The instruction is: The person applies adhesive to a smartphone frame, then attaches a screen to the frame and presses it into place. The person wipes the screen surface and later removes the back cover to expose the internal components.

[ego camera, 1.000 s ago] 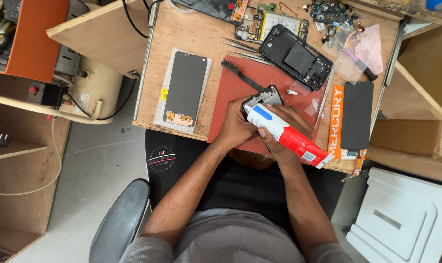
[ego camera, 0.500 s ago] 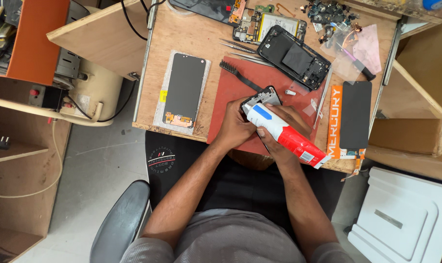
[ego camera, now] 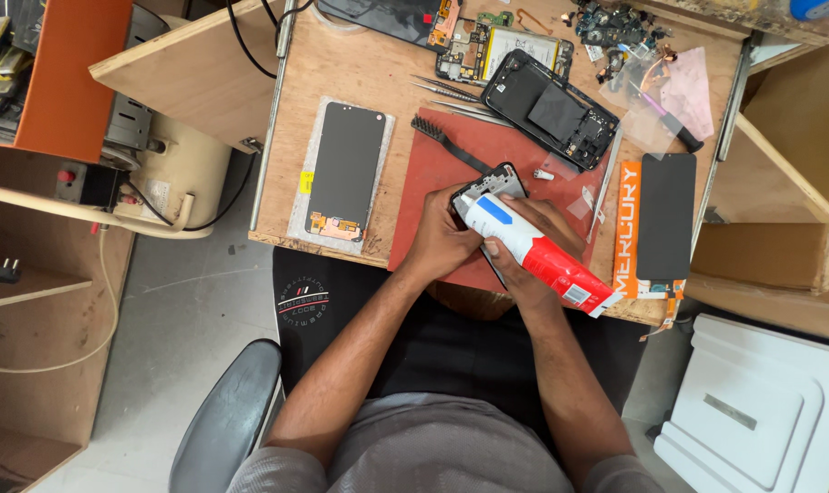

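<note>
Red rubbery mat (ego camera: 432,196) lies flat on the pale wooden surface (ego camera: 341,64); our work sits on it. Our right hand (ego camera: 533,242) is wrapped tight round a soft squeeze tube (ego camera: 524,246), white with a blue patch near the tip and red at the flat crimped tail. Its long axis runs diagonally, the tip up-left over a small dark phone frame (ego camera: 498,176), the tail down-right past the surface's near edge. Our left hand (ego camera: 442,239) is curled shut against the frame's near-left edge, just beside the tube tip.

Black bristle brush (ego camera: 443,141) lies on the mat's upper left. Glossy black screen panel (ego camera: 343,169) rests on a clear sleeve, left of the mat. Opened phone body (ego camera: 549,110) lies beyond, showing flat internals. Another dark panel (ego camera: 665,217) lies right, beside an orange strip (ego camera: 628,228).
</note>
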